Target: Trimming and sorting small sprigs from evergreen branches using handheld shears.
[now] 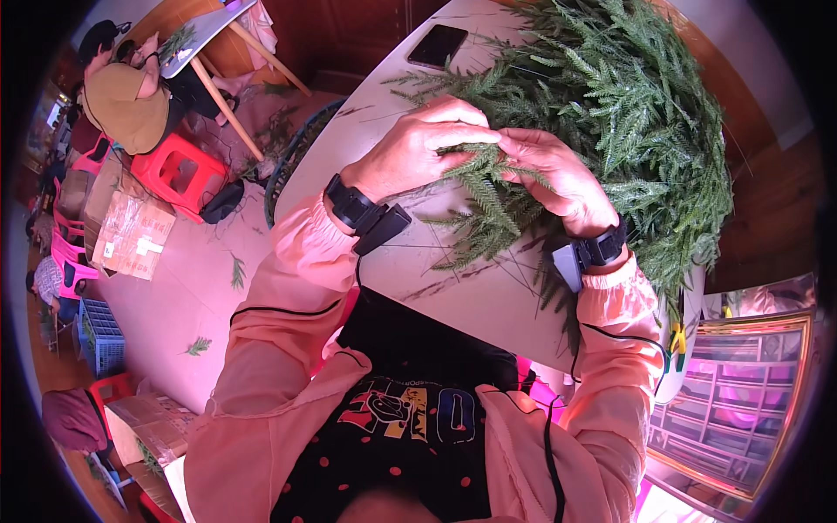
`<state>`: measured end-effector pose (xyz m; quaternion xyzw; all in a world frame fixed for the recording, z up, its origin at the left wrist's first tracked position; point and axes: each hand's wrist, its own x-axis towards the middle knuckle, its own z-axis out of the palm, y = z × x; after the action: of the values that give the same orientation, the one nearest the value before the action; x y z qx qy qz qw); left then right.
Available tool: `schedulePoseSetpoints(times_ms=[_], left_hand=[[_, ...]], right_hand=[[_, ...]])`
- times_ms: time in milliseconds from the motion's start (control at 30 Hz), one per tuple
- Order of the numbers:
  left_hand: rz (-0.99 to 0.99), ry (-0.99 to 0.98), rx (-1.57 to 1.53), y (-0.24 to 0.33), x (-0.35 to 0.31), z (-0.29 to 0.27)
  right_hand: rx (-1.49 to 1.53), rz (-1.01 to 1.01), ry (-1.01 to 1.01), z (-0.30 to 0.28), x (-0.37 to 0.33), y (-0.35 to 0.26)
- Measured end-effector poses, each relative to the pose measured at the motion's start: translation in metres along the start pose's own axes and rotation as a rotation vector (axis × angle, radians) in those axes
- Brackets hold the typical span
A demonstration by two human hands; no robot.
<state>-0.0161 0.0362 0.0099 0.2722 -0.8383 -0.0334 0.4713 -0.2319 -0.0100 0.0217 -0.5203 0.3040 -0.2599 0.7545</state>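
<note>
Over the white marbled table (349,144), both my hands meet at a green artificial pine sprig (486,193). My left hand (423,148) is closed, its fingers bent round the sprig's upper end. From the other side my right hand (558,174) pinches the same place with thumb and fingertips. The sprig's needled branches hang down below my fingers toward the tabletop. A big heap of the same pine sprigs (636,113) fills the table's right side, close beside my right hand. Thin bare stems poke out near my right wrist.
A black phone (438,45) lies at the table's far edge. Yellow-and-green handled pliers or cutters (677,340) are at its right edge. On the left are a red stool (180,170), a cardboard box (133,234), a blue crate (102,336) and a seated person (131,96).
</note>
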Motion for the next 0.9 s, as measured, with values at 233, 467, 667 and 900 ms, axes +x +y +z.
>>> schedulePoseSetpoints(times_ms=[233, 467, 667, 900], left_hand=[[-0.014, 0.086, 0.111, 0.0, -0.006, -0.005], [0.085, 0.17, 0.22, -0.001, -0.005, -0.01], [0.001, 0.17, 0.11, 0.0, -0.005, -0.008], [-0.828, -0.233, -0.662, -0.013, -0.011, -0.014]], right_hand=[[-0.116, -0.01, 0.04, 0.012, 0.001, -0.008], [0.057, -0.084, -0.112, 0.007, 0.004, -0.003], [-0.215, -0.301, -0.013, 0.019, 0.002, -0.006], [-0.65, -0.448, 0.027, 0.033, -0.004, -0.002]])
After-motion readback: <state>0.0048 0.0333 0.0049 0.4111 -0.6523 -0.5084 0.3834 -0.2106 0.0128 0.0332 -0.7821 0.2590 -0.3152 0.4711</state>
